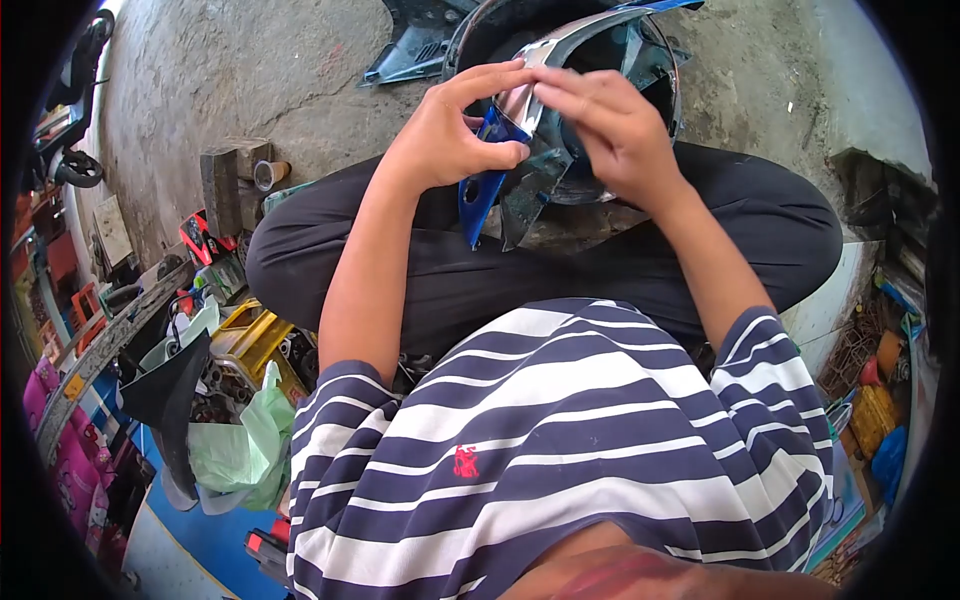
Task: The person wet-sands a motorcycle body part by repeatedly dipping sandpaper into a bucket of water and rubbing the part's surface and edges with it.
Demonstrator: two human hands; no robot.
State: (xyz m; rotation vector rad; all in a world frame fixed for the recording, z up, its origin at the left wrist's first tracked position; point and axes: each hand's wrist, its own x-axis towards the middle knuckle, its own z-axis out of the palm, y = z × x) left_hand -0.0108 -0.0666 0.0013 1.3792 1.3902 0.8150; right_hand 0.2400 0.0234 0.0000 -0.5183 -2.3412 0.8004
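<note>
My left hand (452, 130) grips a long curved panel, blue and silver (545, 52), with its thumb on the near side and its fingers over the top. The panel's blue lower end (483, 195) points down toward my lap, and its far end reaches up to the right. On the silver part, the fingertips of my right hand (612, 122) lie close to my left fingertips; whether they pinch anything is blurred. Beneath the panel stands a round dark tub (677, 75) with dark pieces inside. A dark jagged piece (525, 205) hangs below the panel.
My crossed legs (330, 235) surround the tub's near side. Dark plastic parts (415, 50) lie on the concrete floor (240, 70) beyond. At left are a small cup (268, 175), blocks (220, 190), a yellow part (262, 345) and a pale green bag (245, 445). Clutter (875, 410) fills the right edge.
</note>
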